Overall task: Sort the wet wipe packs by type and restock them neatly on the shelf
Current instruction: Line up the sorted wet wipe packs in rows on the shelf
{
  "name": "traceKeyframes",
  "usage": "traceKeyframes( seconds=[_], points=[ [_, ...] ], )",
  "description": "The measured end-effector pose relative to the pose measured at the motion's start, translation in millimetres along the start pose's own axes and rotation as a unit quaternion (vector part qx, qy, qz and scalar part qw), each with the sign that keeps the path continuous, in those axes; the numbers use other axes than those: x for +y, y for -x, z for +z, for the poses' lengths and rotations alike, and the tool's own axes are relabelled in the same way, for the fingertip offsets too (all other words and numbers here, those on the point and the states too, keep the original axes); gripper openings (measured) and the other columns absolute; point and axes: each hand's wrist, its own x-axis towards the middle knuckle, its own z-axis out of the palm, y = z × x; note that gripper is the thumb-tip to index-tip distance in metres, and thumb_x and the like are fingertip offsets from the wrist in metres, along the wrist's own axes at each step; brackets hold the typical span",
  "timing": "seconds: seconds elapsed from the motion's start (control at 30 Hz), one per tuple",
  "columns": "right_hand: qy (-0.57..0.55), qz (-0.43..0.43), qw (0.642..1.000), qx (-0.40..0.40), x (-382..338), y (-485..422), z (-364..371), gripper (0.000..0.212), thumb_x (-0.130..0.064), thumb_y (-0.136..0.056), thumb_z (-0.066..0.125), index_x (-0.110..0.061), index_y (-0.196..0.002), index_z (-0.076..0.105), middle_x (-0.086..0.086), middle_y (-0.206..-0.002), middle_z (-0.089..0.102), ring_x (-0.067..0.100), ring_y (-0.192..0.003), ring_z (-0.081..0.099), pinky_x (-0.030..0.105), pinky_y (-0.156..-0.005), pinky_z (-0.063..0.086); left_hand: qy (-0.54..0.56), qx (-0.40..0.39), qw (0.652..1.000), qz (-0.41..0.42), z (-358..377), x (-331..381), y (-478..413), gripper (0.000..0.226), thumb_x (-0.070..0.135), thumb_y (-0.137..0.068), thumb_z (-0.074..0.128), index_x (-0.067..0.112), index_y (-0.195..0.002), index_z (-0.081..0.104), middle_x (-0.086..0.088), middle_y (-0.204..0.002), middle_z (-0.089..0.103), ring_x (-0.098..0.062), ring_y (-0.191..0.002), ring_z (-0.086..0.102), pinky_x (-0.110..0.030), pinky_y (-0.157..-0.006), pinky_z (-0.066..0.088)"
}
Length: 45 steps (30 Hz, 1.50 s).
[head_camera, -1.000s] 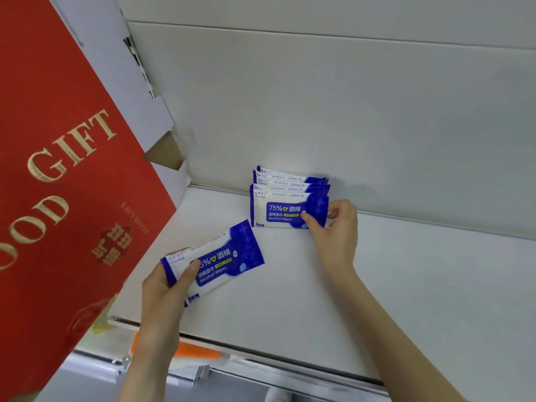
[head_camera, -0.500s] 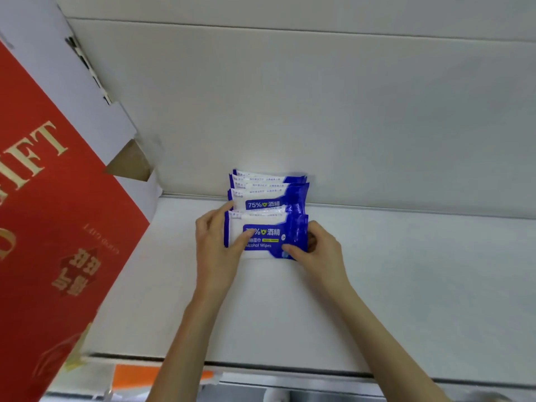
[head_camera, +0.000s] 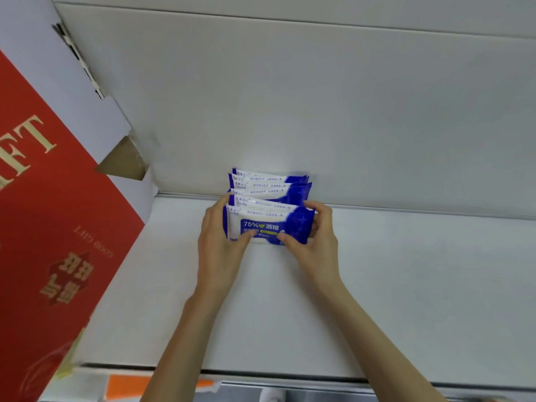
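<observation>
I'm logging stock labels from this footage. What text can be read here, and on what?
"75%" then two Chinese characters "酒精": front blue-and-white wet wipe pack, held between left hand and right hand.
"Wipes": same pack, partly covered by a thumb.
Small print on the packs behind: too small to read.
"FT" in gold, cut off: large red gift box.
"GOOD GIFT", upside down: same box.

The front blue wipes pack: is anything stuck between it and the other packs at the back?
Nothing visible. The front pack, gripped by the left hand and right hand, sits directly against the row of packs at the shelf's back wall.
</observation>
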Motion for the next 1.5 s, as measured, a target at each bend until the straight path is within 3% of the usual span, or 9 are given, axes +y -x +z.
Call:
traceKeyframes(
  seconds=[0.13,0.2,0.3,0.53,0.63,0.77,1.0,1.37,1.5],
  points=[
    [0.025,-0.023,0.999,0.036,-1,-17,10,0.060,-0.008,-0.074,0.077,-0.047,-0.102,0.041,-0.008,-0.114,0.059,0.012,-0.103,0.058,0.020,-0.082,0.049,-0.043,-0.008,0.999,-0.001,2,-14,-22,0.086,0.020,-0.066,0.086,0.026,-0.138,0.039,0.007,-0.123,0.038,0.001,-0.114,0.043,-0.008,-0.094,0.035],
    [0.024,-0.024,0.999,0.037,1,-21,12,0.060,-0.009,-0.074,0.077,-0.043,-0.108,0.041,-0.004,-0.118,0.056,0.013,-0.105,0.058,0.023,-0.084,0.050,-0.044,-0.012,0.999,-0.025,-1,-20,-28,0.099,0.026,-0.064,0.087,0.024,-0.144,0.030,0.006,-0.128,0.035,-0.007,-0.119,0.043,-0.016,-0.095,0.036],
    [0.022,-0.016,0.999,0.022,5,-23,15,0.061,-0.011,-0.074,0.078,-0.031,-0.117,0.041,-0.001,-0.121,0.054,0.013,-0.104,0.058,0.024,-0.083,0.052,-0.024,-0.023,0.998,-0.059,-7,-30,-35,0.105,0.024,-0.063,0.087,0.023,-0.147,0.024,0.002,-0.138,0.040,-0.010,-0.124,0.042,-0.010,-0.093,0.033],
    [0.018,0.000,0.999,0.033,8,-17,8,0.060,-0.017,-0.073,0.081,-0.027,-0.114,0.039,0.004,-0.113,0.054,0.008,-0.093,0.058,0.007,-0.070,0.045,-0.074,-0.066,0.994,-0.052,-8,-26,-35,0.100,0.035,-0.066,0.084,0.018,-0.146,0.027,0.002,-0.143,0.040,-0.011,-0.128,0.043,-0.027,-0.102,0.040],
    [0.051,-0.004,0.999,0.017,6,-8,-6,0.060,-0.022,-0.074,0.081,-0.024,-0.120,0.042,-0.002,-0.115,0.047,0.010,-0.099,0.053,0.010,-0.078,0.042,-0.081,-0.048,0.994,-0.062,-10,-16,-26,0.104,0.036,-0.068,0.082,0.018,-0.149,0.020,-0.001,-0.147,0.035,-0.012,-0.134,0.036,-0.026,-0.105,0.035],
    [0.149,-0.036,0.988,-0.020,9,13,-44,0.064,-0.032,-0.081,0.073,-0.018,-0.135,0.042,-0.002,-0.130,0.042,0.017,-0.121,0.044,0.029,-0.101,0.039,-0.142,0.017,0.990,-0.018,-13,5,4,0.100,0.044,-0.073,0.077,0.017,-0.149,0.019,-0.004,-0.151,0.030,-0.017,-0.139,0.028,-0.037,-0.113,0.029],
    [0.269,-0.101,0.957,-0.046,12,96,-149,0.060,-0.038,-0.088,0.064,-0.018,-0.140,0.043,0.001,-0.141,0.045,0.020,-0.130,0.038,0.025,-0.104,0.023,-0.140,-0.003,0.987,0.082,14,75,112,0.061,0.037,-0.082,0.071,0.018,-0.134,0.045,0.000,-0.134,0.049,-0.014,-0.124,0.043,-0.021,-0.102,0.031],
    [0.176,0.023,0.981,0.074,87,317,-360,0.056,-0.033,-0.089,0.064,-0.022,-0.140,0.043,-0.006,-0.137,0.048,0.011,-0.129,0.041,0.033,-0.110,0.033,0.018,-0.176,0.984,0.036,143,150,376,0.044,0.045,-0.080,0.066,0.031,-0.119,0.052,0.016,-0.119,0.056,-0.004,-0.112,0.054,-0.026,-0.098,0.043],
    [0.152,0.117,0.976,0.107,141,368,-426,0.051,-0.029,-0.090,0.064,-0.023,-0.137,0.045,-0.014,-0.128,0.049,-0.010,-0.117,0.042,0.010,-0.098,0.031,0.013,-0.255,0.967,0.007,202,139,451,0.052,0.054,-0.076,0.060,0.031,-0.122,0.052,0.017,-0.122,0.055,0.002,-0.114,0.051,-0.021,-0.098,0.040]
  ],
)
